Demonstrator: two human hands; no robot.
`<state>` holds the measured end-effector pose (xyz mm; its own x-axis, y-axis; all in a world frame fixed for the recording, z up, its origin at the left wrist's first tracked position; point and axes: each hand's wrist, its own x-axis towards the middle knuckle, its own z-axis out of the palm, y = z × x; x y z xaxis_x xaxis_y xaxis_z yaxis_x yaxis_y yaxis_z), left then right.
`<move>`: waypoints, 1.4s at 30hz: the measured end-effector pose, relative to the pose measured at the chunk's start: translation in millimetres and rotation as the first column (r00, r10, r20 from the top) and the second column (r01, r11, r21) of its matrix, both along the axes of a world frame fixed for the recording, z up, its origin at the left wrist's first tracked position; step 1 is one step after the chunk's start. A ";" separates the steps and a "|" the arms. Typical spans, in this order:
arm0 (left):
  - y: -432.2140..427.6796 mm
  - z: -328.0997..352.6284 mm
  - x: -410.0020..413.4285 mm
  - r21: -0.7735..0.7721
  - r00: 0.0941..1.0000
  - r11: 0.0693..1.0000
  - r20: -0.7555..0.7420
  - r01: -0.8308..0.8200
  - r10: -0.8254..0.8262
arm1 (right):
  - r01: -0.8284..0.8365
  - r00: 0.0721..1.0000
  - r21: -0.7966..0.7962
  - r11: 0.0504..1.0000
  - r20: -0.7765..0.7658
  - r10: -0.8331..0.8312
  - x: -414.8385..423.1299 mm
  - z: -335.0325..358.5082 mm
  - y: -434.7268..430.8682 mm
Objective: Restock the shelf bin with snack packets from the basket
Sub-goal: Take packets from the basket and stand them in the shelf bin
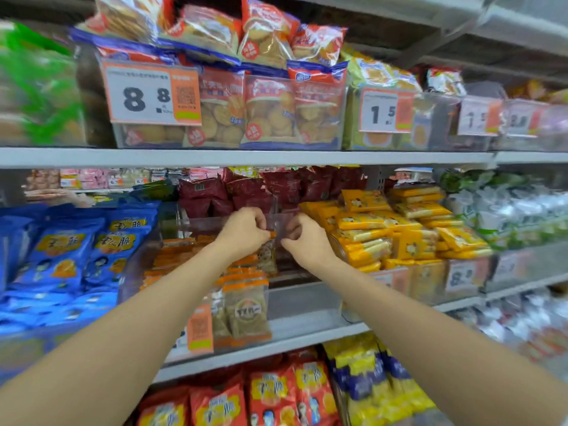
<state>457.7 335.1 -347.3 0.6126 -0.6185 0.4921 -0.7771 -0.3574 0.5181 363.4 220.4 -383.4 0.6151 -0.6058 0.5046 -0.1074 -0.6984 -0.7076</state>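
Left hand [246, 232]: reached over the bin, fingers curled tight and pinching the orange top edge of the held packet.
Right hand [302, 241]: just beside the left hand, fingers curled narrow at the same packet's right edge; whether they gripped it could not be told.
Held packet: a clear snack packet with an orange top strip [268, 255], upright between the two hands, above the bin's right rear part.
Bin: a clear plastic shelf bin [304, 302] on the middle shelf, its right side bare.
Stock in bin: rows of matching orange-topped clear packets [246, 305] filled the left and front part.
Bin label: an orange price tag [199, 329] hung on the front wall.
Left neighbour: blue snack bags [61, 259].
Right neighbour: stacked yellow packets [399, 232].
Behind: dark red bags [246, 189].
Upper shelf: red-and-blue biscuit bags [270, 112] beside a white "8.8" price card [152, 93].
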 end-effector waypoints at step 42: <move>-55.0 -535.6 -273.8 0.319 0.275 0.899 -0.931 0.298 0.240 | 0.533 0.638 0.742 0.407 -0.668 0.383 -378.5 -614.7 35.7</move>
<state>183.9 280.1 -882.9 0.4339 -0.5894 -0.6815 0.1535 -0.6970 0.7005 -15.0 256.1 -998.0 0.3504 -0.4295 -0.8323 -0.8343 0.2608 -0.4858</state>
